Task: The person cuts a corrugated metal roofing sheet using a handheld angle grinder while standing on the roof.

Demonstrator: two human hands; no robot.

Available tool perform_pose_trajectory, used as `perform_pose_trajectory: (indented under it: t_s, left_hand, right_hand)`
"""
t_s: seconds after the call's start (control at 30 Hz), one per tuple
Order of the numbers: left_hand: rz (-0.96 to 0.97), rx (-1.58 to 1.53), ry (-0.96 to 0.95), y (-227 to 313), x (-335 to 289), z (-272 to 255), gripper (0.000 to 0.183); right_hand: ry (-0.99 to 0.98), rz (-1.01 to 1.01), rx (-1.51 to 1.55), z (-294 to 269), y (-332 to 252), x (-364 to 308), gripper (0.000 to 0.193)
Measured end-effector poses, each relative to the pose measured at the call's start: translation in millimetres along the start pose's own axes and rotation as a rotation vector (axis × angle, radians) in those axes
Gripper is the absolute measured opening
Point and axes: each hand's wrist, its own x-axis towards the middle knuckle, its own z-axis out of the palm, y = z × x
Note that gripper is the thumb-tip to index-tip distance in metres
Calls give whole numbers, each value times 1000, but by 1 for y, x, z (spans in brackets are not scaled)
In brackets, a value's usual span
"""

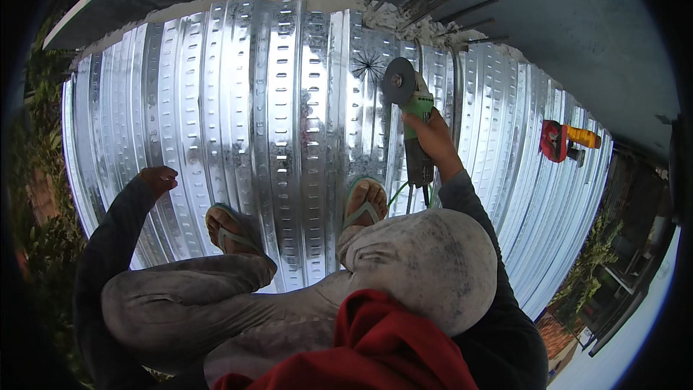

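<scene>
My right hand (437, 143) is wrapped round the body of a green and black angle grinder (417, 119). The grinder's dark round disc (398, 81) is at its far end, above ribbed, shiny metal decking (285, 101); whether it touches the sheet or spins I cannot tell. A green cord (395, 195) trails from its near end. Off to the left, my left hand (159, 180) hangs over the decking beyond my left knee, its fingers curled in and nothing visible in them.
My sandalled feet (366, 202) stand on the decking. Bent steel bars (456, 72) come out of rough concrete along the far edge, beside a grey wall (548, 36). A red and yellow tool (567, 141) lies at the right. Plants (43, 195) border the left.
</scene>
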Motion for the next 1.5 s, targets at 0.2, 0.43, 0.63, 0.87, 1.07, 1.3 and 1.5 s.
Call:
perform_pose_trajectory:
  t_s: [0.2,0.43,0.63,0.87,1.07,1.3,1.5]
  left_hand:
    - [74,-186,0,48,-10,7,37]
    - [20,-87,-14,24,-12,17,37]
    - [44,-110,-7,6,-7,17,37]
    - [29,-107,-8,18,-9,13,35]
    - [53,-91,6,1,-6,16,36]
    - [59,-92,4,2,-4,15,36]
    - [59,-91,23,8,-6,13,36]
  right_hand:
    - [-13,85,11,32,-35,10,59]
    - [20,139,-115,40,-34,17,45]
    - [6,67,-141,39,-35,17,73]
    - [52,65,-224,44,-26,19,78]
    - [49,93,-290,47,-36,15,80]
    - [61,123,-328,47,-47,11,78]
    - [53,139,-339,48,-48,15,78]
